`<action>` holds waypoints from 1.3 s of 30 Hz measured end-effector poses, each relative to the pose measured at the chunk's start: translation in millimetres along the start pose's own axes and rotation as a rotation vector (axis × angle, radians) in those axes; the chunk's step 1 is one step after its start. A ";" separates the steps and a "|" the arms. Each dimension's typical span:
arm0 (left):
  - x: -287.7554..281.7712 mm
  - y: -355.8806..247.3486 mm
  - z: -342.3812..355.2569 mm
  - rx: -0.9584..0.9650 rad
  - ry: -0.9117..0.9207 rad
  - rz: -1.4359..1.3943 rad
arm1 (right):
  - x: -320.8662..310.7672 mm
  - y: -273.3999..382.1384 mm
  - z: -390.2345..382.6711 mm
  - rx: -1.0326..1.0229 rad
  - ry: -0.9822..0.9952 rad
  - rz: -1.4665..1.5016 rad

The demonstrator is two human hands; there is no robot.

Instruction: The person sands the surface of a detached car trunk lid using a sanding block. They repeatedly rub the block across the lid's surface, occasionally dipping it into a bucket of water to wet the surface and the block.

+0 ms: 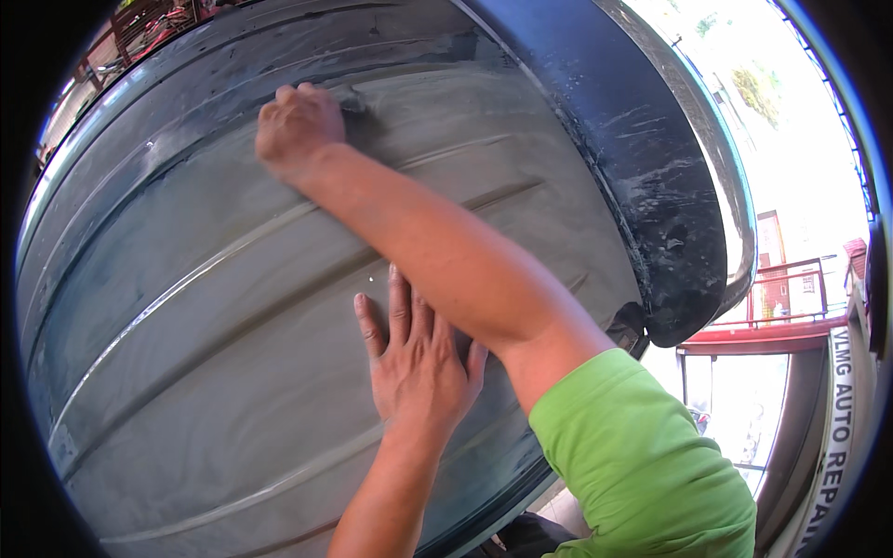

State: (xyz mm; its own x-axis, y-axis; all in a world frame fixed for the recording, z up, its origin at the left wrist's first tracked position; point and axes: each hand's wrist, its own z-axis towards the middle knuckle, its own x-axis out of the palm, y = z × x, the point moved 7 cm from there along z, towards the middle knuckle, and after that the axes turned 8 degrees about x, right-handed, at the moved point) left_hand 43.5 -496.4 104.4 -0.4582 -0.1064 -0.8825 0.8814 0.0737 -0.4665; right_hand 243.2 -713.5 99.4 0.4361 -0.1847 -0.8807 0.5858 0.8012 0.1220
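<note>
Under both hands spreads the ribbed roof of a vehicle (pixel 214 391), dull grey with smeared, cloudy patches and long raised ridges. My left hand (pixel 419 372) lies flat on it with the fingers spread, partly beneath my right forearm. Stretched across to the far side, my right hand (pixel 302 130) is curled into a closed grip against the roof. A dark grey patch shows beside its knuckles; whether this is a held pad or a shadow, I cannot make out. The palm side of that hand is hidden.
A glossy dark spoiler-like panel (pixel 642 167) with whitish smears borders the roof on the right. Beyond it are a red railing (pixel 772 325) and a lettered sign board (pixel 828 446). Reddish clutter (pixel 153 37) stands past the roof's far left edge.
</note>
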 end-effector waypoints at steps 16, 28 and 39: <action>-3.4 4.7 -3.3 -0.038 -0.033 -0.055 | -27.2 -75.5 -12.7 0.015 0.094 -0.108; -3.1 2.7 -2.3 -0.035 -0.049 -0.012 | -28.4 -90.1 -14.2 0.102 0.045 -0.013; -4.0 2.6 -1.5 -0.037 -0.004 -0.006 | -5.7 -38.4 -6.2 -0.073 -0.115 0.052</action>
State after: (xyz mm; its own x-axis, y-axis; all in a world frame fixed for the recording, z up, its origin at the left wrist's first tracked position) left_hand 47.4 -494.3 106.6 -0.4633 -0.1114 -0.8792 0.8735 0.1099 -0.4742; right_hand 213.9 -739.7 96.9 0.5422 -0.2020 -0.8156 0.5105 0.8502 0.1288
